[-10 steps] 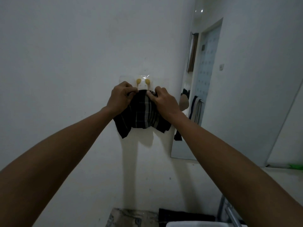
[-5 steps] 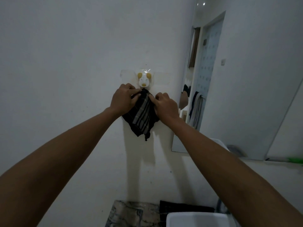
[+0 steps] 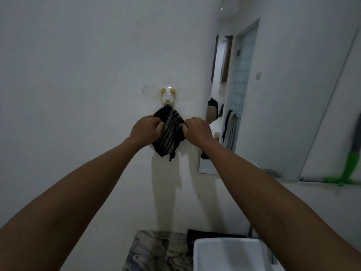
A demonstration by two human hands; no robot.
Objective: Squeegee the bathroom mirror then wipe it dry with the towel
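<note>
While the dark striped towel (image 3: 169, 132) hangs from the dog-shaped hook (image 3: 167, 96) on the wall, the left hand (image 3: 145, 132) and right hand (image 3: 197, 131) pinch its 2 side edges. It looks light, limp and easily bunched, so its top corner seems the best hold. Fingertips are buried in cloth; the green squeegee (image 3: 349, 173) is blurred at the mirror (image 3: 273, 94).

I am gripping the dark striped towel (image 3: 170, 132) with my left hand (image 3: 145, 131) and right hand (image 3: 197, 130), under the dog-shaped hook (image 3: 167, 96).
</note>
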